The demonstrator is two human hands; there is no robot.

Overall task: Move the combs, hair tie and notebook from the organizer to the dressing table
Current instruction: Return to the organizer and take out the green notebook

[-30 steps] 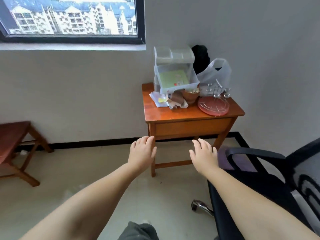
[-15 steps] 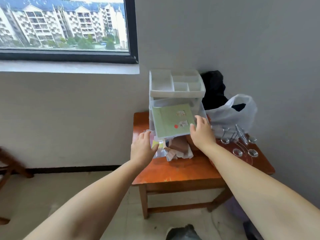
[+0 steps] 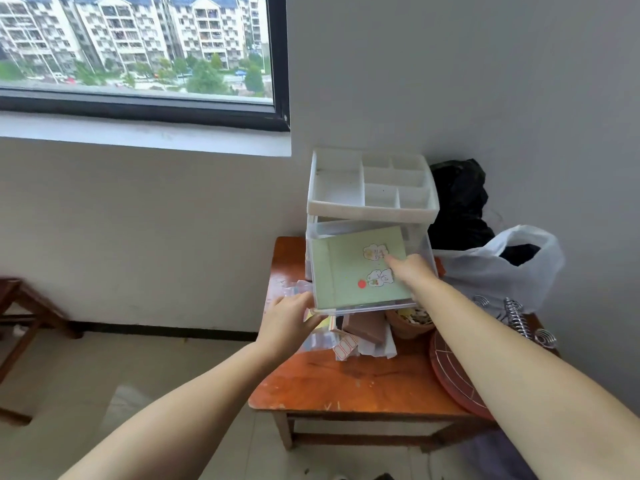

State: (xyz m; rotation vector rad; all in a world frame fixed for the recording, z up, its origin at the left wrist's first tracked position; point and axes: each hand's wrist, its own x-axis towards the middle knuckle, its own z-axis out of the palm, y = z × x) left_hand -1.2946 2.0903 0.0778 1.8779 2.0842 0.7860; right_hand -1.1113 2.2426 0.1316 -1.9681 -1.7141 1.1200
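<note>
While the left hand [image 3: 289,322] steadies the front left corner of the clear plastic organizer drawer [image 3: 367,304] at the table's back edge, the right hand [image 3: 410,271] lies open-fingered on the pale green notebook [image 3: 349,271] inside, gripping nothing yet. Lifting it out seems next; its fingers must close on an edge.

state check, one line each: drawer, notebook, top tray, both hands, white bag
drawer: pulled out of the organizer
notebook: flat in the drawer, closed
top tray: compartments look empty
left hand: at the drawer's front left corner
right hand: reaching into the drawer, fingers on the notebook
white bag: mouth open
</note>
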